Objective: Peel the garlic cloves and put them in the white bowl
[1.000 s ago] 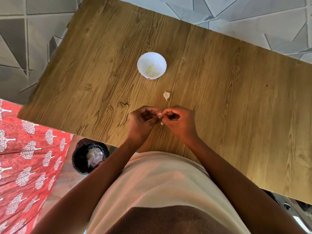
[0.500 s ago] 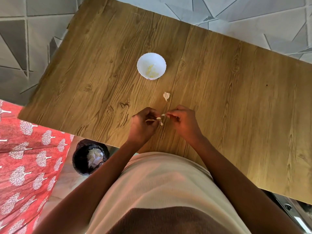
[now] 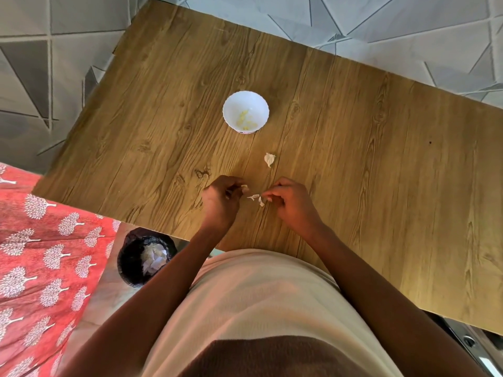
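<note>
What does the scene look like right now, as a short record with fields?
surface: wooden table
left hand: grips a peeled garlic clove
right hand: pinches strips of garlic skin
hands: apart, over the near edge of the table
white bowl: upright, pale peeled cloves inside
unpeeled clove: on the table between bowl and hands
black bin: on the floor beside the table, peels inside
</note>
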Motion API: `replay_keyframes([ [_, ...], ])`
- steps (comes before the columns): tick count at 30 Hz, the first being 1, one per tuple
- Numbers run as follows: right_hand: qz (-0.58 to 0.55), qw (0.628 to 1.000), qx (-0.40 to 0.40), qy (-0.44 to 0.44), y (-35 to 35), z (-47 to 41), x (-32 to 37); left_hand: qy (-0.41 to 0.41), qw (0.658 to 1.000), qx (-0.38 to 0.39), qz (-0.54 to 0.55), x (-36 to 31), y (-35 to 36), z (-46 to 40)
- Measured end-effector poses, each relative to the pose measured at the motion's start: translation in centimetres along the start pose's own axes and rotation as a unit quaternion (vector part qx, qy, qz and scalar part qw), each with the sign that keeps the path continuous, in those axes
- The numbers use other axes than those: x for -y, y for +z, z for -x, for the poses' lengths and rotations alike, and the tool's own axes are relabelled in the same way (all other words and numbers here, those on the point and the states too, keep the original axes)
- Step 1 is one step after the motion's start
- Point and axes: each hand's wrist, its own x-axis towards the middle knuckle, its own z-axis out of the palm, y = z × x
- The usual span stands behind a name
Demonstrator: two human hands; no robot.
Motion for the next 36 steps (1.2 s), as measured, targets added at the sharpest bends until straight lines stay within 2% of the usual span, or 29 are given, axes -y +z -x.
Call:
replay_keyframes([
  [5,0.017,0.996,-0.079,0.023,0.5,0.1,-0.4,0.042,0.994,-0.056,-0.087,2.9,-1.5,-3.5],
  [9,0.048,0.996,-0.077,0.023,1.8,1.4,-0.9,0.061,0.992,-0.056,-0.099,4.1,-2.0,-4.1],
  [14,0.014,0.998,-0.029,-0.049,3.3,1.9,0.1,0.067,0.993,-0.07,-0.074,4.7,-2.9,-2.4],
  [17,0.015,0.998,-0.058,-0.03,3.5,1.9,0.2,0.062,0.991,-0.087,-0.085,4.4,-2.9,-0.3],
  [20,0.042,0.992,-0.111,0.044,3.6,1.8,-0.1,0.055,0.992,-0.062,-0.094,4.7,-3.1,1.7],
  [23,0.063,0.995,-0.072,0.03,4.8,1.6,0.7,0.089,0.991,-0.023,-0.102,5.1,-3.0,2.9],
  [26,0.11,0.994,-0.022,-0.006,6.0,1.7,1.2,0.113,0.987,-0.011,-0.116,5.2,-2.9,2.9],
  [29,0.148,0.989,-0.01,-0.015,6.3,3.0,1.3,0.11,0.988,-0.003,-0.112,5.0,-3.1,2.8],
  [36,0.321,0.945,-0.062,-0.012,8.0,4.6,4.1,0.108,0.988,0.008,-0.114,4.9,-3.4,2.7],
])
